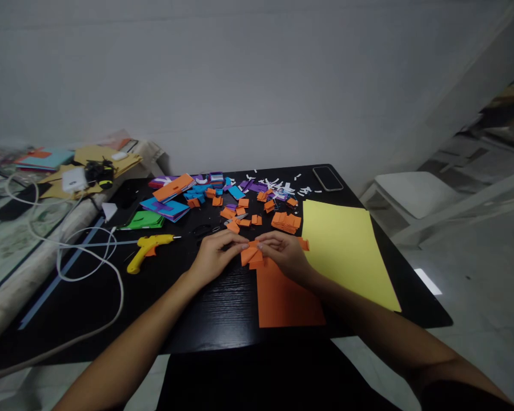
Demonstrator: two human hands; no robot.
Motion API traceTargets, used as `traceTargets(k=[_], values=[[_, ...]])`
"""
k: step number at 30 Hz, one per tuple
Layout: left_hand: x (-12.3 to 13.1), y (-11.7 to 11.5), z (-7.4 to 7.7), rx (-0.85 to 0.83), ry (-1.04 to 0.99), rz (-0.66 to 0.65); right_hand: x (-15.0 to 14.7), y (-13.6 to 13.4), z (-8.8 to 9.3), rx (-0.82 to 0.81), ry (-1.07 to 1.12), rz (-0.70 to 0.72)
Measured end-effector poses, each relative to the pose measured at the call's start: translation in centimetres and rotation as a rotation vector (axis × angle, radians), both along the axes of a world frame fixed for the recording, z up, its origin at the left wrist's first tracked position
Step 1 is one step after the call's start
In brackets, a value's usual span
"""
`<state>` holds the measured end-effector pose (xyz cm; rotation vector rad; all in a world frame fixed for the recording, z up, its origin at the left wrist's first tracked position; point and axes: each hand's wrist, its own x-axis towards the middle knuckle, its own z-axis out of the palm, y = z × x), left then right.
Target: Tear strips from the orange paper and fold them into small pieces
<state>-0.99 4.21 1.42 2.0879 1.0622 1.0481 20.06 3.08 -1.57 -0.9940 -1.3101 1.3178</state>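
Note:
Between my two hands is a small folded orange paper piece [251,255], pinched at its upper edge. My left hand [216,254] has thumb and fingers closed on its left side. On the right side, my right hand [284,253] grips it with bent fingers. Under my right hand and forearm lies a flat orange sheet [286,299] on the black table [214,319]. Just beyond the hands are scissors [236,218], partly among small folded orange pieces [257,220]. A stack of folded orange pieces [286,221] sits beyond my right hand.
Yellow sheets [346,245] cover the table's right side, with a phone [328,178] behind. At left are a yellow glue gun [149,251], green paper [143,220], blue folded paper [167,208] and a looping white cable [115,274]. White paper scraps [282,187] lie at the back.

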Motion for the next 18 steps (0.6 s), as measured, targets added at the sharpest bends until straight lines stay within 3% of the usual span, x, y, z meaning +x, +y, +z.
traceTargets(k=[9, 18], values=[[-0.10, 0.17, -0.89, -0.106, -0.012, 0.021, 0.06, 0.02, 0.24, -0.035, 0.004, 0.004], [-0.03, 0.00, -0.32, -0.088, 0.017, -0.001, 0.04, 0.12, 0.27, -0.051, 0.016, 0.010]])
